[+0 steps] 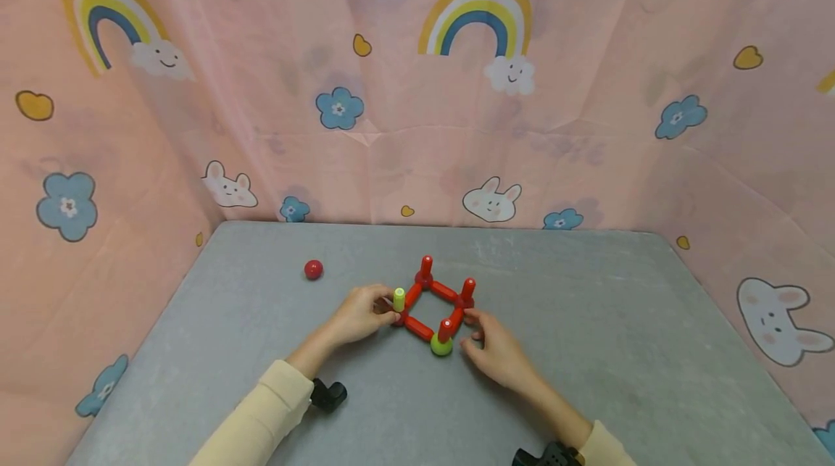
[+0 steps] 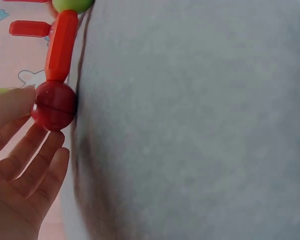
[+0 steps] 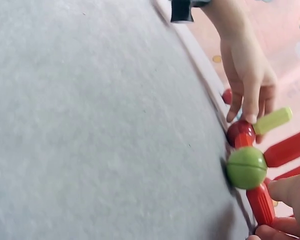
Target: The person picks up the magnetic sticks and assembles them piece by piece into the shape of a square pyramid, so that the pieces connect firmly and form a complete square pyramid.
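Observation:
A square frame of red rods [image 1: 419,328] joined by balls lies on the table, with a short rod standing up from each corner. My left hand [image 1: 359,315] pinches the dark red ball [image 2: 55,106] at the left corner. From that ball rises a yellow-green rod [image 1: 399,299]; the other uprights are red. Nearest me is the green ball [image 3: 246,167]. My right hand [image 1: 499,354] is beside the right side of the frame, thumb and fingers apart. Its fingertips reach the red rod [image 3: 261,205] near the right corner ball [image 1: 464,301]; part of the hand is cut off in the right wrist view.
A loose red ball [image 1: 314,269] lies on the grey table [image 1: 620,350], behind and left of the frame. Pink printed cloth [image 1: 404,161] hangs along the back and sides. Black wrist devices [image 1: 328,395] sit at both cuffs.

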Action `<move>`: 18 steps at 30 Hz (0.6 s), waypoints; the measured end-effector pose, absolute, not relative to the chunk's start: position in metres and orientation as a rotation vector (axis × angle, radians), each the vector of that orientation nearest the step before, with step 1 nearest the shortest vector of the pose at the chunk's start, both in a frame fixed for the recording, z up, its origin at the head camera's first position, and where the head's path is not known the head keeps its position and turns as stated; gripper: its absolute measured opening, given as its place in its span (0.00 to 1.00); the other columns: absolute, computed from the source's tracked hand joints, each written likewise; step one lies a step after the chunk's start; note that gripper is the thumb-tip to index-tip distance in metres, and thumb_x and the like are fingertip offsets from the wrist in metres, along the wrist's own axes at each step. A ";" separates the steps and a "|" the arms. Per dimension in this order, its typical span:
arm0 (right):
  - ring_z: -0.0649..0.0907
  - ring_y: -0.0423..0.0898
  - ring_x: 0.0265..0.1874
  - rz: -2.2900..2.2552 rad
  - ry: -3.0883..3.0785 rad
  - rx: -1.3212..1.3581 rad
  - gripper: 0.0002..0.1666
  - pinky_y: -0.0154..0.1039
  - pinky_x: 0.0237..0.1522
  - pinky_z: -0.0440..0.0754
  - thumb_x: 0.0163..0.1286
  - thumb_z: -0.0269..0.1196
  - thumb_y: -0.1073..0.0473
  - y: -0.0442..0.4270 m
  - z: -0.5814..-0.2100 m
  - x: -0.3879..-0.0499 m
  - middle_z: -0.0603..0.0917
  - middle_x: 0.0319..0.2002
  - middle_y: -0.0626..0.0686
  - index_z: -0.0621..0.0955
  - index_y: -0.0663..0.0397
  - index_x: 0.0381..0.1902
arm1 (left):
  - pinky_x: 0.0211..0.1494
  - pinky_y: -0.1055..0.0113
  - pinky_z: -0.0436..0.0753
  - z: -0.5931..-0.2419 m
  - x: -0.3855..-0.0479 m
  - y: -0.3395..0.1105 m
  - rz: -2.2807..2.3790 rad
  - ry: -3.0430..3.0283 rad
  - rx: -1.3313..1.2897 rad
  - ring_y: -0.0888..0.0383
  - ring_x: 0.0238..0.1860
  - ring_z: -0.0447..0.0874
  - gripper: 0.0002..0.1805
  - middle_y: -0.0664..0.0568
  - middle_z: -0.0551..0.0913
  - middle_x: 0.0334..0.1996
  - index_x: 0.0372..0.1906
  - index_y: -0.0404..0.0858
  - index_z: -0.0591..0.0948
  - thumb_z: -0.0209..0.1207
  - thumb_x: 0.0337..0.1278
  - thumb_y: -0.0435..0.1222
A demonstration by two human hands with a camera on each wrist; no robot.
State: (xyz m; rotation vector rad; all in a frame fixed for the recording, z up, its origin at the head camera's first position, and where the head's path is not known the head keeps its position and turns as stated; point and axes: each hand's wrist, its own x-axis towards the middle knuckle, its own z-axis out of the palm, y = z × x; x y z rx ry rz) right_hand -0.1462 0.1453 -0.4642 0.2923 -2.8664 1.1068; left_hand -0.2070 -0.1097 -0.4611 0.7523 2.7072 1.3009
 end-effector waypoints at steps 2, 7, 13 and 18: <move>0.78 0.42 0.37 1.066 -2.896 0.296 0.31 0.39 0.39 0.77 0.56 0.65 0.62 0.142 -0.464 -0.145 0.79 0.48 0.55 0.71 0.62 0.58 | 0.38 0.70 0.79 -0.462 -0.206 -0.108 1.294 2.726 0.754 0.60 0.36 0.82 0.08 0.53 0.82 0.36 0.36 0.40 0.81 0.64 0.48 0.31; 0.77 0.44 0.37 1.016 -2.922 0.290 0.35 0.40 0.38 0.76 0.55 0.65 0.59 0.138 -0.464 -0.144 0.78 0.48 0.57 0.70 0.64 0.60 | 0.35 0.71 0.77 -0.464 -0.203 -0.106 1.267 2.768 0.760 0.60 0.34 0.80 0.06 0.53 0.80 0.35 0.31 0.42 0.80 0.65 0.47 0.31; 0.76 0.45 0.35 0.981 -2.933 0.306 0.38 0.39 0.35 0.75 0.53 0.67 0.57 0.137 -0.464 -0.146 0.78 0.42 0.56 0.69 0.64 0.61 | 0.34 0.71 0.77 -0.465 -0.199 -0.103 1.248 2.782 0.776 0.60 0.32 0.80 0.07 0.53 0.79 0.32 0.29 0.43 0.79 0.67 0.44 0.33; 0.75 0.44 0.34 0.994 -2.940 0.331 0.39 0.39 0.35 0.75 0.53 0.67 0.57 0.138 -0.463 -0.149 0.78 0.41 0.55 0.68 0.64 0.62 | 0.34 0.72 0.77 -0.464 -0.194 -0.102 1.262 2.766 0.773 0.60 0.32 0.81 0.08 0.53 0.77 0.30 0.28 0.42 0.78 0.68 0.43 0.33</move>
